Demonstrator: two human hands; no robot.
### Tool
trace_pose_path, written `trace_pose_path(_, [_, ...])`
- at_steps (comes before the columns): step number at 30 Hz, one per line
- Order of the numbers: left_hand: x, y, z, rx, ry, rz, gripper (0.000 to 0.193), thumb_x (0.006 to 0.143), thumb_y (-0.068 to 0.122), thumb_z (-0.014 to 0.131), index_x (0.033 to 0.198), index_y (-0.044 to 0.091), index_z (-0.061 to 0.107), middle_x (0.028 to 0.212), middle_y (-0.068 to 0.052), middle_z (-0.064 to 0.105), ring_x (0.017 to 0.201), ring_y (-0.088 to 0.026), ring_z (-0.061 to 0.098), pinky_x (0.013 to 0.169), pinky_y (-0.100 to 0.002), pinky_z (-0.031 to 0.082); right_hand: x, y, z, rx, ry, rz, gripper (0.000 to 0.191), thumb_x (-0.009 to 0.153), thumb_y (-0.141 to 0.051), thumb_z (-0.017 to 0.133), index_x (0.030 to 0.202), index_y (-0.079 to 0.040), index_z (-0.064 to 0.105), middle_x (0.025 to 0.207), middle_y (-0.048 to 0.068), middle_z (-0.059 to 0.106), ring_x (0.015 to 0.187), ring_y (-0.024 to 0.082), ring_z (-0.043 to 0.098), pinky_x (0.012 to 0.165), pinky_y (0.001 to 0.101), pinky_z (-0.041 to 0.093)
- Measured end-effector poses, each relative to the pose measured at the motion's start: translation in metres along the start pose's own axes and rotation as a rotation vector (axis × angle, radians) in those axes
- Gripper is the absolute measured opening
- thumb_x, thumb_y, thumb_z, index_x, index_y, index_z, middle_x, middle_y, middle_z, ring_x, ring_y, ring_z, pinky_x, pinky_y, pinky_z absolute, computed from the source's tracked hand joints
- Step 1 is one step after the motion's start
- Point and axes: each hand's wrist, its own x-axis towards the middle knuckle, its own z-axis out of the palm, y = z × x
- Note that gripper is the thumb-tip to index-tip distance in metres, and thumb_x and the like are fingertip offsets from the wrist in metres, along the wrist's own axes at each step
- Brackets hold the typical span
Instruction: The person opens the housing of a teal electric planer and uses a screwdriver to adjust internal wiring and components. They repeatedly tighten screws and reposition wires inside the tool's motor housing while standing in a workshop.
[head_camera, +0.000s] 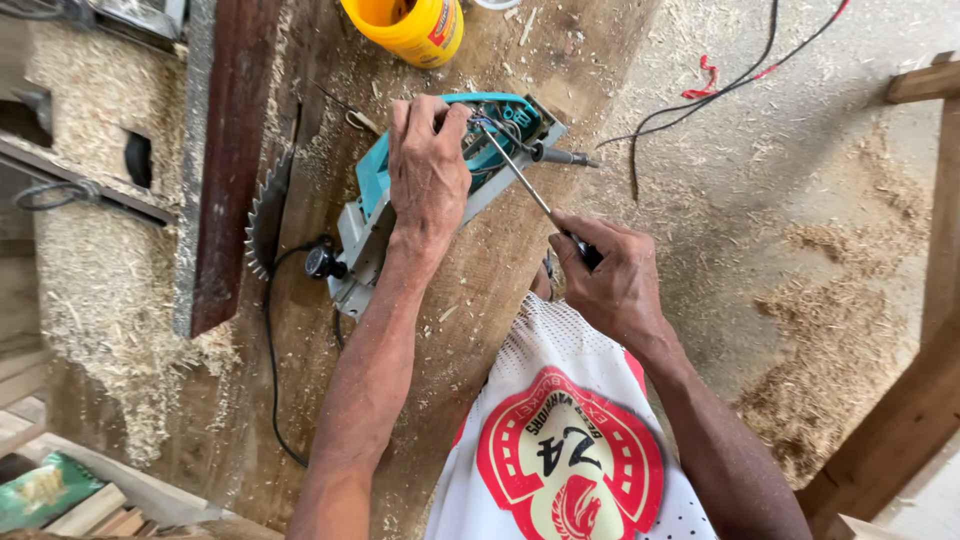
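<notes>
A teal and grey power tool (375, 195) lies on its side on a dusty wooden bench (480, 290). My left hand (427, 170) presses down on its body and grips it. My right hand (610, 280) holds a screwdriver (520, 180) by the dark handle, with the metal shaft slanting up to the left and the tip in the tool's opened housing near coloured wires. A second screwdriver (562, 156) lies beside the tool on the right. The tool's black cord (270, 350) runs down the bench.
A toothed circular saw blade (265, 215) sticks up from the bench left of the tool, beside a dark wooden fence (230, 150). A yellow tub (410, 28) stands at the far end. Red and black wires (720, 90) lie on the sawdust-covered floor. Wooden beams stand at right.
</notes>
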Motion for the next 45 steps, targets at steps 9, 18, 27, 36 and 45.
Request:
trace_pose_path(9, [0.004, -0.003, 0.003, 0.095, -0.059, 0.041, 0.015, 0.084, -0.004, 0.063, 0.096, 0.005, 0.063, 0.101, -0.011, 0.053, 0.1, -0.031, 0.051, 0.09, -0.044, 0.047, -0.004, 0.004, 0.005, -0.275, 0.089, -0.148, 0.026, 0.089, -0.015, 0.078, 0.115, -0.01, 0.079, 0.085, 0.009, 0.074, 0.065, 0.021, 0.068, 0.058, 0.0361, 0.052])
trace_pose_path(18, [0.003, -0.005, 0.005, 0.055, -0.053, 0.054, 0.014, 0.092, -0.002, 0.062, 0.104, 0.005, 0.058, 0.105, -0.012, 0.052, 0.101, -0.032, 0.053, 0.09, -0.046, 0.046, -0.009, -0.004, 0.003, -0.268, 0.202, -0.127, 0.028, 0.091, -0.022, 0.083, 0.113, -0.006, 0.076, 0.086, 0.008, 0.072, 0.067, 0.02, 0.068, 0.057, 0.0348, 0.052])
trace_pose_path(27, [0.002, -0.006, 0.007, 0.002, -0.049, 0.021, 0.015, 0.093, -0.001, 0.061, 0.105, 0.006, 0.059, 0.104, -0.01, 0.053, 0.103, -0.031, 0.056, 0.092, -0.046, 0.046, -0.015, -0.007, 0.006, -0.229, 0.23, -0.096, 0.024, 0.092, -0.018, 0.082, 0.11, -0.003, 0.077, 0.085, 0.012, 0.072, 0.065, 0.021, 0.069, 0.057, 0.0342, 0.053])
trace_pose_path(36, [0.001, -0.009, 0.011, 0.014, -0.064, 0.011, 0.017, 0.091, -0.003, 0.062, 0.106, 0.006, 0.061, 0.103, -0.01, 0.053, 0.104, -0.03, 0.058, 0.091, -0.046, 0.046, -0.017, -0.001, 0.012, -0.274, 0.26, -0.163, 0.024, 0.093, -0.017, 0.081, 0.112, -0.003, 0.077, 0.081, 0.009, 0.07, 0.061, 0.017, 0.066, 0.053, 0.0326, 0.05])
trace_pose_path(45, [-0.03, 0.039, -0.01, -0.138, 0.183, -0.213, 0.015, 0.108, 0.011, 0.052, 0.114, 0.003, 0.063, 0.102, -0.011, 0.065, 0.094, -0.023, 0.063, 0.081, -0.034, 0.057, -0.023, -0.009, 0.022, -0.596, 0.369, -0.41, 0.026, 0.09, -0.012, 0.081, 0.115, -0.005, 0.075, 0.093, 0.005, 0.068, 0.082, 0.02, 0.064, 0.064, 0.0341, 0.051])
